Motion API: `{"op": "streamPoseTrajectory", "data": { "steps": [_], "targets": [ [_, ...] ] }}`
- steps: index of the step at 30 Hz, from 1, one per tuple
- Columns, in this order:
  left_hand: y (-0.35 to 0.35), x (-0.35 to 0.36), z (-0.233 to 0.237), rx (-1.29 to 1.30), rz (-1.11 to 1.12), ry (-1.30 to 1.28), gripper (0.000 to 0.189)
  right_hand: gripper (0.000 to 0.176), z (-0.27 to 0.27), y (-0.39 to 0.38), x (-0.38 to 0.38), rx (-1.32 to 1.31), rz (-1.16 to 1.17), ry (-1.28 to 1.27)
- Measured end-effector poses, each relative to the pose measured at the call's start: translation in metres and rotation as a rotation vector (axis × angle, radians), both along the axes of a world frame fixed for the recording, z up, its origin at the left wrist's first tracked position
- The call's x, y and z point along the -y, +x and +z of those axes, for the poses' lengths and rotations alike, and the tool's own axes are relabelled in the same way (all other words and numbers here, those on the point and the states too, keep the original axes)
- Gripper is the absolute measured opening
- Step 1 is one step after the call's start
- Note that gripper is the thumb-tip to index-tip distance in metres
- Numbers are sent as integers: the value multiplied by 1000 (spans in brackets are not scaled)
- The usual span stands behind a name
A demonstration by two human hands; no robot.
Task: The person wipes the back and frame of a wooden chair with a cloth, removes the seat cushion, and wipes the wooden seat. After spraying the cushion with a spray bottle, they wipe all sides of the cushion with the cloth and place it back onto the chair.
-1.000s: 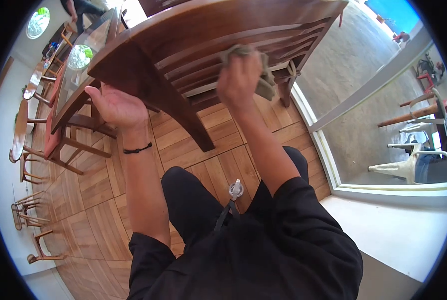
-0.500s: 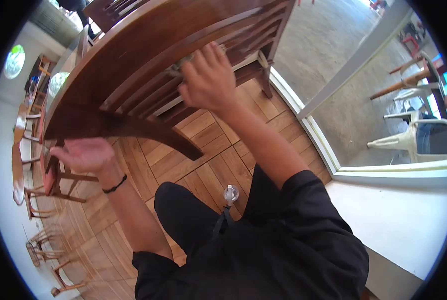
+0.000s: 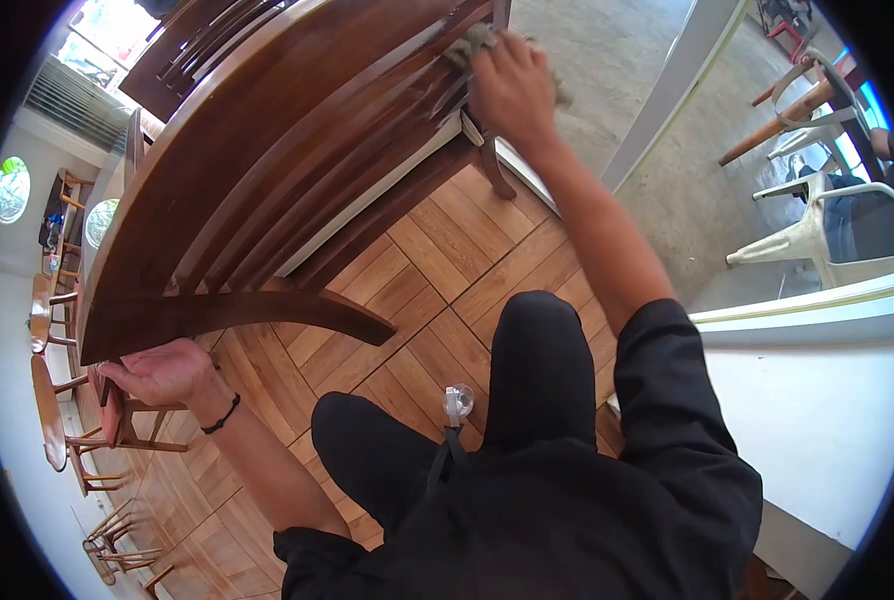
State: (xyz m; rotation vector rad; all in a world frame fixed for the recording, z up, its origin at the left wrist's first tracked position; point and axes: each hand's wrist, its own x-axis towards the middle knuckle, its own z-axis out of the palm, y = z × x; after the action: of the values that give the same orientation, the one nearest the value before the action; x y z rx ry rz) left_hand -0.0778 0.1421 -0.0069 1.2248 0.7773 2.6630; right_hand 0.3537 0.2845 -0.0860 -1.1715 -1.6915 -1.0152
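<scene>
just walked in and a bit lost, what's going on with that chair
A person in black is handling a wooden chair, its slatted back towards them. The right hand grips a bunched cloth at the far end of the slats. The left hand is open, palm up, at the near corner of the backrest; whether it bears any weight cannot be told.

The floor here is brown planking set in squares. A dark slatted chair stands on it, and to the left I see smaller wooden chairs. At right, past a white frame, a grey floor carries a white chair.
</scene>
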Motion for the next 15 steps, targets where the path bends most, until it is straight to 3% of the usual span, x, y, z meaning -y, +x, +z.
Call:
{"op": "streamPoseTrajectory", "data": {
  "steps": [3, 6, 7, 10, 13, 15],
  "targets": [
    [-1, -1, -1, 5, -44, 15, 28, 26, -9, -52, 30, -307, 281, 36],
    [-3, -5, -3, -7, 141, -62, 52, 25, -15, -87, 61, -631, 444, -25],
    [-5, -7, -3, -8, 117, -53, 52, 25, -5, -93, 81, -1069, 622, -222],
    [-10, -3, -6, 24, 28, -35, 49, 29, 11, -79, 113, -2251, 1654, -427],
    [-5, -2, -4, 59, -92, -16, 45, 33, 18, -84, 146, -2073, 2041, -464],
    [-12, -2, -8, 27, -90, -18, 46, 34, 24, -88, 162, -2003, 2084, -450]
  ]
}}
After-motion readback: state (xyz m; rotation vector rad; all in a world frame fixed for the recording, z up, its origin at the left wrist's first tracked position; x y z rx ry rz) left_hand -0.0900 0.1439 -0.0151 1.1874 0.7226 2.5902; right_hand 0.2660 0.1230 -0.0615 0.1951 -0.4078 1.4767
